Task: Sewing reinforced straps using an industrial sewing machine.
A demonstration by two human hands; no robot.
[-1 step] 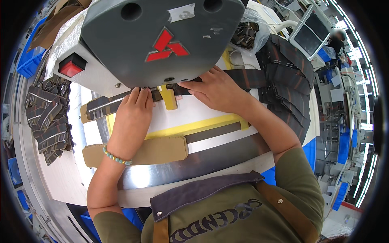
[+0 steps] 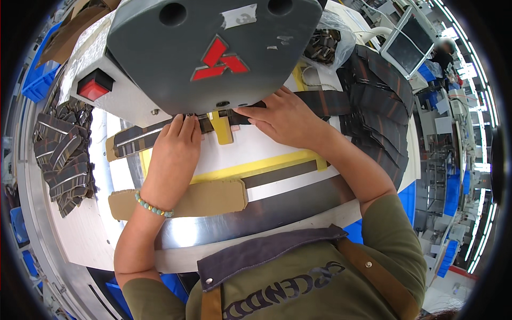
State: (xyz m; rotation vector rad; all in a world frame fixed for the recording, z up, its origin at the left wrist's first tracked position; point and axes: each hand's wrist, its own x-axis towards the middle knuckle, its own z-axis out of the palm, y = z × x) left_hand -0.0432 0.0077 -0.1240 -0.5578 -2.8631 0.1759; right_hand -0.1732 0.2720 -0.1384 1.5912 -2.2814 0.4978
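Note:
A dark plaid fabric strip (image 2: 325, 102) runs sideways beneath the grey head (image 2: 160, 53) of what looks like an industrial sewing machine. My left hand (image 2: 178, 149) lies over the strip left of the yellow guide piece (image 2: 222, 129), its fingers flat and close together, the tips touching the cloth. On the other side of that piece, my right hand (image 2: 285, 120) rests on the strip with fingers stretched forward and the thumb apart. Some right fingertips are hidden under the machine head. At the left, the strip's end shows a light stripe.
A pile of plaid pieces (image 2: 66, 154) lies at the left; overlapping dark strips (image 2: 373, 106) are stacked at the right. A brown cardboard piece (image 2: 178, 200) sits by my left wrist. Behind are a red switch (image 2: 95, 87), a plastic bag (image 2: 333, 45) and a screen (image 2: 409, 41).

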